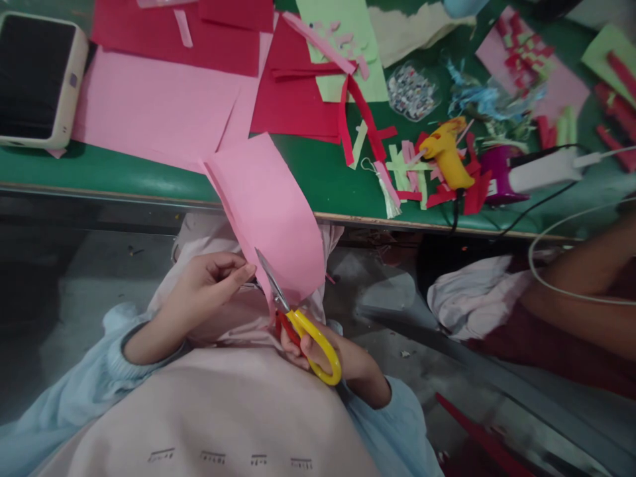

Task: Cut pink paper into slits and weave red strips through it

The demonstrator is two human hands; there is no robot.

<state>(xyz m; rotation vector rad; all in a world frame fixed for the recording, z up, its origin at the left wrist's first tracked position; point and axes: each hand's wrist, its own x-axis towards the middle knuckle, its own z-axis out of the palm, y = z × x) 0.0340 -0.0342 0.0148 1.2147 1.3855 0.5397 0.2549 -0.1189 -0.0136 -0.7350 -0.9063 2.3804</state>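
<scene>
My left hand point(211, 288) pinches the left edge of a pink paper sheet point(278, 212) between thumb and fingers. The sheet curves over my lap, and its far end reaches the table edge. In my right hand point(311, 344) is a pair of scissors point(313, 338) with yellow and red handles, my fingers through the loops. Its blades lie at the sheet's left side, pointing away from me, and a narrow strip hangs beside them. The lower blade is mostly hidden by the paper.
On the green table point(163, 179) lie red sheets point(298, 99), a white device with a dark screen point(37, 79), a yellow glue gun point(450, 156), a dish of beads point(412, 93), a purple roll point(499, 175) and cut paper strips. Another person's arm point(586, 291) is at the right.
</scene>
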